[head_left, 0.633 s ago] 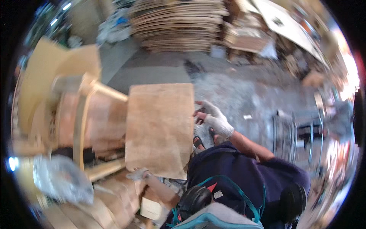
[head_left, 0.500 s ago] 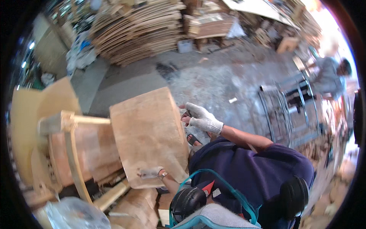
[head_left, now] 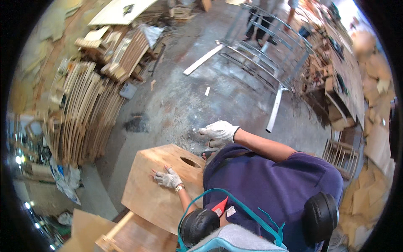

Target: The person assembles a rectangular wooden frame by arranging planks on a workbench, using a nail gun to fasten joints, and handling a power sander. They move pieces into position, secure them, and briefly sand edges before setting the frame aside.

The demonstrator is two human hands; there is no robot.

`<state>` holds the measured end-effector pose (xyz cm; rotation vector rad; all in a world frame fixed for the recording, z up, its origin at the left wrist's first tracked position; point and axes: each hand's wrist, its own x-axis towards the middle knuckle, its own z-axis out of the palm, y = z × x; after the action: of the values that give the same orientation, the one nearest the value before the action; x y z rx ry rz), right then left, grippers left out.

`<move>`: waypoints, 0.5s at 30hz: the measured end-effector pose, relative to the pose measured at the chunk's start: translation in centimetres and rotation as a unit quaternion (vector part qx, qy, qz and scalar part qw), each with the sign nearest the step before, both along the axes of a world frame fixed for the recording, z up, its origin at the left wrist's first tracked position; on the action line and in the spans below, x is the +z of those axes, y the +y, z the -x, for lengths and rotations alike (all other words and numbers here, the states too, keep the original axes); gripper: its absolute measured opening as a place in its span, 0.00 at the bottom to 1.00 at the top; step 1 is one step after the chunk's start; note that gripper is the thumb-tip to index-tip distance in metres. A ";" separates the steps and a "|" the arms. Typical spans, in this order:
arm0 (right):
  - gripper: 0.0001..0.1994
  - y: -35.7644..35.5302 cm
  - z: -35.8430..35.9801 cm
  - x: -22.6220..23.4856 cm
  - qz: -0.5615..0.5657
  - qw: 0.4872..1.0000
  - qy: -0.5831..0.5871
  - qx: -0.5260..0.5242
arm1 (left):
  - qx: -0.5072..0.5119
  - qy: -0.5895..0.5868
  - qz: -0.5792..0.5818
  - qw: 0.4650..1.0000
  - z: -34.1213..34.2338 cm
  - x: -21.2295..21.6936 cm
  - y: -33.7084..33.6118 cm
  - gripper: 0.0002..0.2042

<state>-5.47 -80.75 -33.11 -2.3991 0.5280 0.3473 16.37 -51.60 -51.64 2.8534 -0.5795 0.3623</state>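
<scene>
A curved plywood panel point(head_left: 151, 193) with an oval hole near its far edge lies tilted in front of me, over a concrete floor. My left hand point(head_left: 168, 178), in a white glove with a wristband, lies flat on the panel's top face with fingers spread. My right hand point(head_left: 219, 132), also gloved, hovers above the floor just beyond the panel's far corner, fingers loosely apart and holding nothing. My purple shirt and the headphones around my neck hide the panel's near right part.
Stacked plywood sheets point(head_left: 84, 117) stand on edge at the left. A metal frame point(head_left: 268, 63) and a pale wooden slat point(head_left: 203, 59) lie on the floor ahead, with another person's legs point(head_left: 256, 19) beyond. A wooden chair frame point(head_left: 126, 235) sits at bottom left, a slatted crate point(head_left: 341, 154) at right.
The panel has gone from upright to lying lower and flatter. My right hand has left its far edge and now hangs free. My view has swung to the right.
</scene>
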 end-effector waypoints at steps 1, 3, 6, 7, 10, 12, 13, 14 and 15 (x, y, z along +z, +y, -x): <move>0.23 -0.7 1.2 -0.2 -0.018 0.999 -0.010 -0.044 | -0.011 -0.008 -0.019 1.000 0.0 -0.3 -0.5 0.38; 0.23 -1.2 2.9 -2.2 -0.008 0.988 -0.026 -0.150 | 0.012 0.060 -0.033 0.998 0.6 1.3 -0.6 0.37; 0.24 -1.4 6.9 -6.5 0.036 0.956 -0.023 -0.291 | -0.059 -0.022 0.063 0.996 -1.6 0.5 3.3 0.36; 0.25 -1.8 8.4 -7.8 0.044 0.947 -0.004 -0.318 | -0.064 -0.067 0.007 0.996 -4.2 0.3 5.3 0.35; 0.29 1.6 12.8 -13.8 0.033 0.902 0.073 -0.424 | -0.101 -0.139 -0.091 0.981 -9.8 -0.4 8.9 0.35; 0.38 4.8 13.8 -18.7 0.054 0.851 0.108 -0.510 | -0.123 -0.120 -0.058 0.984 -10.0 -0.5 9.7 0.35; 0.40 6.6 14.6 -21.2 0.068 0.812 0.110 -0.569 | -0.147 -0.107 -0.039 0.983 -10.4 -0.1 8.8 0.35; 0.43 8.5 15.5 -23.5 0.083 0.769 0.112 -0.623 | -0.171 -0.094 -0.022 0.981 -10.8 0.2 7.9 0.35; 0.45 9.5 15.6 -24.7 0.059 0.747 0.132 -0.649 | -0.182 -0.085 0.000 0.980 -10.8 0.9 7.0 0.35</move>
<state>-21.09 -71.28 -57.81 -1.5103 2.1672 -0.0092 27.13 -44.56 -50.79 2.6543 -1.1110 0.5420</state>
